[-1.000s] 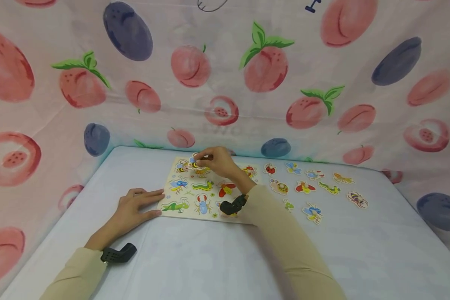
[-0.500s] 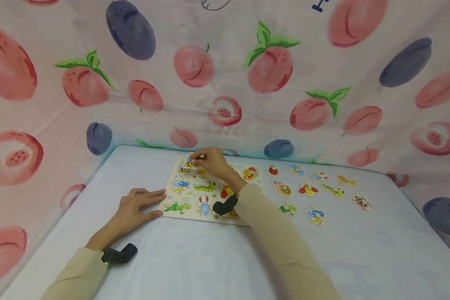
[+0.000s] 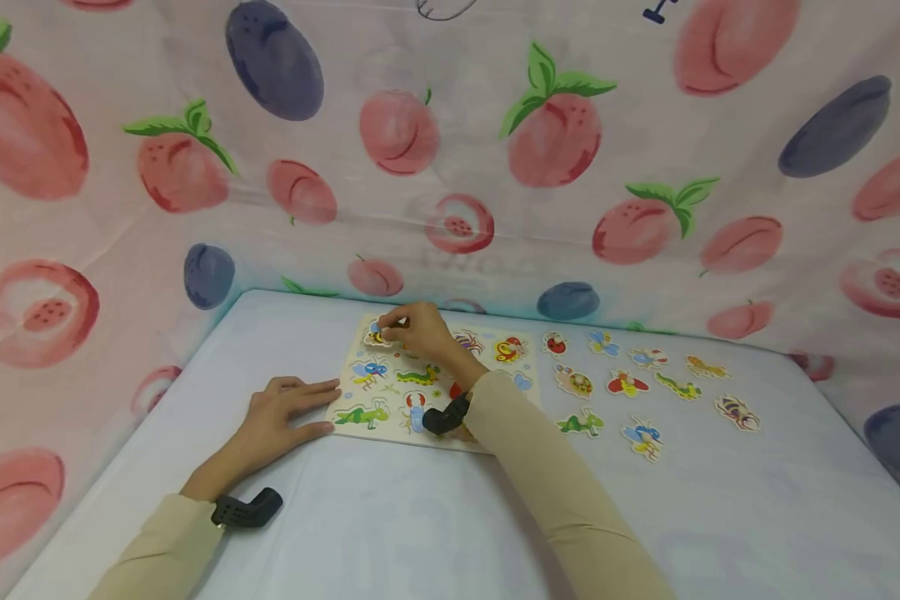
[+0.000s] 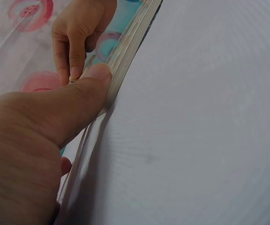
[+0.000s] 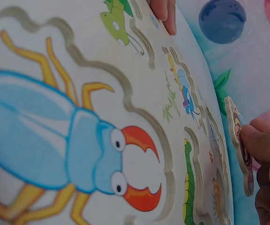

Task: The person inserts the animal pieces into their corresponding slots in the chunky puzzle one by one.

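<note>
My right hand (image 3: 423,331) pinches a wooden bee puzzle piece (image 3: 376,334) between thumb and fingers over the top left corner of the insect puzzle board (image 3: 420,443). In the right wrist view the bee piece (image 5: 240,146) is tilted on edge, apart from the board's recesses. My left hand (image 3: 273,421) lies at the board's left edge with fingers extended. The left wrist view shows its thumb (image 4: 85,91) against the board's side. Printed insects show in the recesses, including a blue beetle (image 5: 46,136), a green grasshopper and a caterpillar (image 3: 417,377). My right forearm hides part of the board.
Several loose insect pieces lie right of the board, among them a ladybug (image 3: 555,343), a grasshopper (image 3: 581,422), a mosquito-like piece (image 3: 643,439) and a striped beetle (image 3: 737,412). A fruit-patterned cloth (image 3: 487,275) stands behind the white-covered table (image 3: 360,525).
My right hand has moved left and lowered with the bee piece, from above the top row to the board's top left corner. My left hand stays at the edge; the head view has shifted slightly.
</note>
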A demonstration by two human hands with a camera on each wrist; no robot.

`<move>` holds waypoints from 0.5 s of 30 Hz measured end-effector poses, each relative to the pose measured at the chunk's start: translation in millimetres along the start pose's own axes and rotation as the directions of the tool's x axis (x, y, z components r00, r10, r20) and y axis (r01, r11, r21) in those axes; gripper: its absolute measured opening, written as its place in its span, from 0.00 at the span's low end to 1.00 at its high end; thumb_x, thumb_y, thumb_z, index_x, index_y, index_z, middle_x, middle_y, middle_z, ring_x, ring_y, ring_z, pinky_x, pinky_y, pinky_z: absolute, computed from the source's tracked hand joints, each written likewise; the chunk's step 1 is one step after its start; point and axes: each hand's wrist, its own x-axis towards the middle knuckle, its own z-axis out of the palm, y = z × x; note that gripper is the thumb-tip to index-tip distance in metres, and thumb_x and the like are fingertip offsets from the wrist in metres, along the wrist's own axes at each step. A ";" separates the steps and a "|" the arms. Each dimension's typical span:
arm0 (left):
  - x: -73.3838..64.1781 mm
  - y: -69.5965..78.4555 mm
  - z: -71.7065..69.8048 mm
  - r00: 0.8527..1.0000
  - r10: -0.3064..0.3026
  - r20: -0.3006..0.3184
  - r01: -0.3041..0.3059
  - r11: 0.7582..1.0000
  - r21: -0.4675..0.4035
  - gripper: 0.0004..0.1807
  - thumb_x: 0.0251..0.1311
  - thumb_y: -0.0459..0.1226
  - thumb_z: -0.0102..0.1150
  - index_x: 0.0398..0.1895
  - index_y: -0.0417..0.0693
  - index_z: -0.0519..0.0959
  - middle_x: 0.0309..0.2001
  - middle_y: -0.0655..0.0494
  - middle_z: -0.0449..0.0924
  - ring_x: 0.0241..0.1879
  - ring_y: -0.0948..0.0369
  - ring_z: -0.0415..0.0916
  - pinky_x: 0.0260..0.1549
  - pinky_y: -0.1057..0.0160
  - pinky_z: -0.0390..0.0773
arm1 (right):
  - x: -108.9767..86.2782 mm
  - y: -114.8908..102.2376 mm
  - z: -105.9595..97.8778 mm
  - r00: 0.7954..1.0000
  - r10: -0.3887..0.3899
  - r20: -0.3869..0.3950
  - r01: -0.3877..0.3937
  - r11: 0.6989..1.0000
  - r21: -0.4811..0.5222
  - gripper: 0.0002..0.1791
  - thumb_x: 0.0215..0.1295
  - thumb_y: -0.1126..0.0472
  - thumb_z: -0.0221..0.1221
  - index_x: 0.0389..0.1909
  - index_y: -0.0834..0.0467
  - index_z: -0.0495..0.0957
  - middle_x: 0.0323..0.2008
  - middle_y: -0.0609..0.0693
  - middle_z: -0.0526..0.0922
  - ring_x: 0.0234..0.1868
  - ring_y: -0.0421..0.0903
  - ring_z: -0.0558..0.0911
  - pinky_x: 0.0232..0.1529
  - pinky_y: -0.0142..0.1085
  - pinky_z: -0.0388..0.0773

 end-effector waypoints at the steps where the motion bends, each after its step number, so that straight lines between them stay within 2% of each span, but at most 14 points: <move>1: 0.1 0.1 0.5 1.000 0.000 0.000 0.000 1.000 0.003 0.29 0.55 0.48 0.67 0.61 0.51 0.76 0.65 0.56 0.70 0.58 0.49 0.59 0.44 0.47 0.54 | 0.4 0.7 0.7 1.000 0.007 -0.002 -0.007 1.000 -0.006 0.09 0.62 0.60 0.64 0.42 0.54 0.86 0.42 0.45 0.84 0.30 0.42 0.77 0.27 0.31 0.72; 10: 0.2 0.4 1.5 1.000 -0.005 -0.001 0.005 1.000 0.010 0.29 0.55 0.48 0.67 0.61 0.52 0.76 0.65 0.57 0.70 0.58 0.50 0.59 0.44 0.48 0.54 | 4.9 5.6 5.1 0.999 0.041 -0.014 -0.041 0.999 -0.010 0.08 0.63 0.59 0.63 0.42 0.52 0.86 0.46 0.44 0.83 0.27 0.43 0.77 0.25 0.32 0.72; 15: 0.1 -0.1 0.2 1.000 -0.009 0.000 0.009 1.000 0.002 0.29 0.55 0.47 0.67 0.61 0.52 0.76 0.65 0.56 0.70 0.58 0.50 0.59 0.44 0.47 0.54 | 8.7 6.7 9.1 1.000 0.025 -0.019 -0.026 0.999 -0.040 0.08 0.63 0.59 0.63 0.41 0.52 0.86 0.47 0.45 0.83 0.32 0.41 0.77 0.29 0.31 0.72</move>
